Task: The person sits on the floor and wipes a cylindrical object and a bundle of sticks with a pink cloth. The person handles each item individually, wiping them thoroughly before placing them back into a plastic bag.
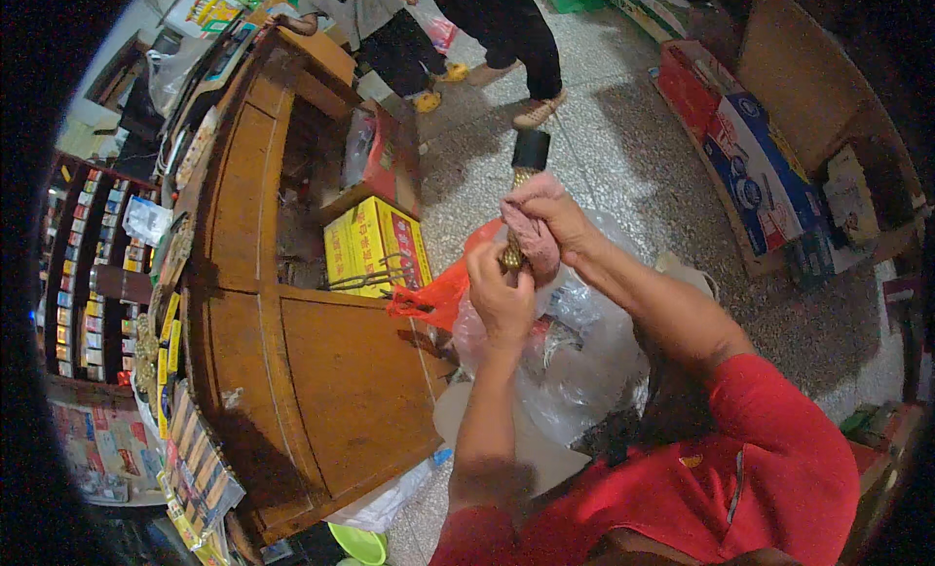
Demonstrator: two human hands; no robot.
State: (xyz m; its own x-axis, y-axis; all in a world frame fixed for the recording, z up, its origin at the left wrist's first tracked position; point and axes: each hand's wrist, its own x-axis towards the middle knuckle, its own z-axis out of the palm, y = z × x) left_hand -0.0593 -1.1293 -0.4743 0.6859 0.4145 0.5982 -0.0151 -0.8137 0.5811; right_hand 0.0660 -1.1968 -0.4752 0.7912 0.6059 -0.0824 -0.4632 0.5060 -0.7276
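My left hand [499,288] grips the lower end of a gold-coloured, textured object [514,253] that looks like a bottle or a handle. A wide black end piece [531,150] tops it, pointing away from me. My right hand [559,219] presses a folded pink cloth [532,233] around its middle. Beneath my hands lie crumpled clear plastic bags [584,347], with a red plastic bag [438,292] at their left. My palms and part of the gold object are hidden by fingers and cloth.
A wooden counter [358,376] runs along the left, with a yellow carton [372,244] and thin metal rods beside it. Another person's legs [537,54] are ahead. Cardboard boxes [760,164] line the right side. A green basin [358,542] sits by the counter's near end.
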